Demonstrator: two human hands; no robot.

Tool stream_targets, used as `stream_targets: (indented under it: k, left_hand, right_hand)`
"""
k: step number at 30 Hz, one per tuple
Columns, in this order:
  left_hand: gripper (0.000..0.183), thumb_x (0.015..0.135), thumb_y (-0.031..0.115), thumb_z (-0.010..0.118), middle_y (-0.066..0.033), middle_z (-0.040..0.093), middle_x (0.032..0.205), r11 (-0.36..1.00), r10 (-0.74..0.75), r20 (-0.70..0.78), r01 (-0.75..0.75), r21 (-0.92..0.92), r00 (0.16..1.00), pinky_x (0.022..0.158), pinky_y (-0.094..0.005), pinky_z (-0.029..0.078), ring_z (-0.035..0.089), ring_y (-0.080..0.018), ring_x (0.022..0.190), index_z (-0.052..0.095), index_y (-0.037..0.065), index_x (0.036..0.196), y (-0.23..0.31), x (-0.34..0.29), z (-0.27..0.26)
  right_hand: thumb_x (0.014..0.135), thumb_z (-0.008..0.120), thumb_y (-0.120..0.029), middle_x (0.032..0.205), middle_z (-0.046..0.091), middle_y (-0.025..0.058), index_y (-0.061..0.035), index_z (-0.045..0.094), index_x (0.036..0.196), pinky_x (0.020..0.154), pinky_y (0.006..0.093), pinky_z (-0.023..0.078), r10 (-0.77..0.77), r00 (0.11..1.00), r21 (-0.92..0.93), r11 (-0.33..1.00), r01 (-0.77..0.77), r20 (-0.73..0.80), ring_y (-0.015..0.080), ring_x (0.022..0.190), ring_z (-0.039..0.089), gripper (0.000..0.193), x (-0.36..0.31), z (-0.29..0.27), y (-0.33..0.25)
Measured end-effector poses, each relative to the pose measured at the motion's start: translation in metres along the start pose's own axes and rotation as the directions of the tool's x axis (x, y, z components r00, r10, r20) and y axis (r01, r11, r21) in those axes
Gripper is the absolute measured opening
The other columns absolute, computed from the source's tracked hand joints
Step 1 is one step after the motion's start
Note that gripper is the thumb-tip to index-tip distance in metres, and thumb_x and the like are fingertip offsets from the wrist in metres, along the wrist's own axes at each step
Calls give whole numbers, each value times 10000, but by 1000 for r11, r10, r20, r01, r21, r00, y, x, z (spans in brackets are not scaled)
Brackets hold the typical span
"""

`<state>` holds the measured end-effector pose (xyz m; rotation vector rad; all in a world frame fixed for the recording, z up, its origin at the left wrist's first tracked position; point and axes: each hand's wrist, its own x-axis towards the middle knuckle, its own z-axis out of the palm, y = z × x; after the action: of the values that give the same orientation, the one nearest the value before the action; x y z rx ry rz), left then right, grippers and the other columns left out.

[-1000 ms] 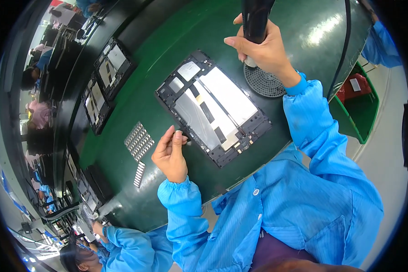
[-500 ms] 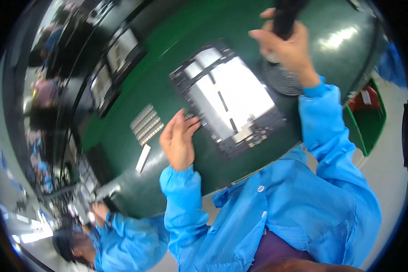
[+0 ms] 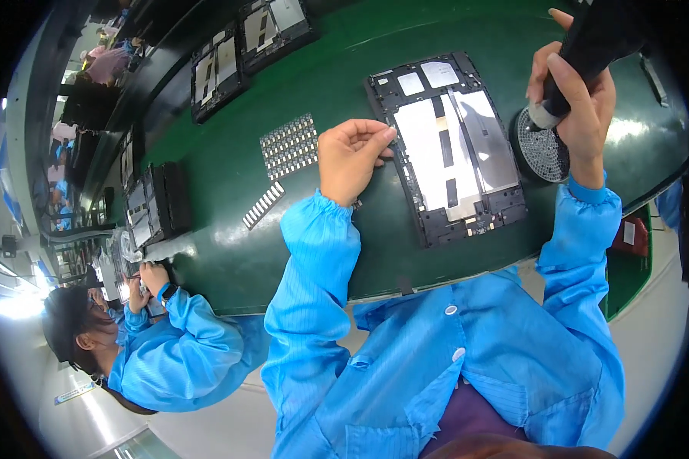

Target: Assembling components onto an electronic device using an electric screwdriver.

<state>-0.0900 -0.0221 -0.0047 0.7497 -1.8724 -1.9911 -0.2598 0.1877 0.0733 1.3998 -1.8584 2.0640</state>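
Note:
A black tablet-like frame (image 3: 402,88) with silvery plates inside lies on the green table in front of me. At its left edge, my left hand (image 3: 352,157) has thumb and forefinger pinched together; whatever is between the fingertips is too small to make out. To the right of the frame, my right hand (image 3: 586,107) is wrapped round a thick black tool (image 3: 601,42) with a grey lower end. This end is over a round grey dish (image 3: 542,157) patterned with small holes or bits, and the tool's tip cannot be seen clearly.
Left of my left hand lie a sheet of small parts (image 3: 289,147) and a narrow strip of white pieces (image 3: 263,205). More black frames (image 3: 217,73) stand farther back, with a stack (image 3: 157,203) at left. A co-worker in blue (image 3: 184,336) sits at lower left.
The view has shifted and sharpened, moving the table things within it. My left fingers, loosely curled beside the frame before, now pinch at its edge. My right hand still grips the black tool.

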Motion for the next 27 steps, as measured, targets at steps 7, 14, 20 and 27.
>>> stream_targets:
  k: [7,14,20,27]
  left_hand:
    - [140,781,71,718,-50,655,723,976,101,-3,-99,197,995,476,-202,455,582,-63,610,653,-39,836,-3,11,3]
    - [273,735,72,762,-66,639,704,992,-41,46,35,119,998,422,-195,438,598,-80,570,580,-32,910,1,18,-4]
    - [326,717,72,778,-76,646,707,969,-227,233,195,154,945,408,-186,436,615,-111,529,550,-29,927,15,42,-21]
    - [272,730,38,747,-102,663,734,968,-230,256,194,157,939,407,-187,443,638,-125,560,559,-35,912,10,47,-22]
  right_hand:
    - [909,480,-170,694,507,66,58,509,1116,527,266,450,92,994,252,962,-104,60,129,568,551,308,11,38,-15]
    - [911,542,-186,644,549,55,3,547,749,487,246,417,55,988,397,912,-108,143,116,518,545,248,27,100,-9]
    - [772,733,-45,633,588,18,-2,616,922,466,222,413,-36,990,233,972,4,133,89,493,546,195,27,136,25]
    - [793,706,-22,642,593,13,-2,565,1087,478,219,427,19,995,264,963,-45,101,89,511,561,327,25,144,35]
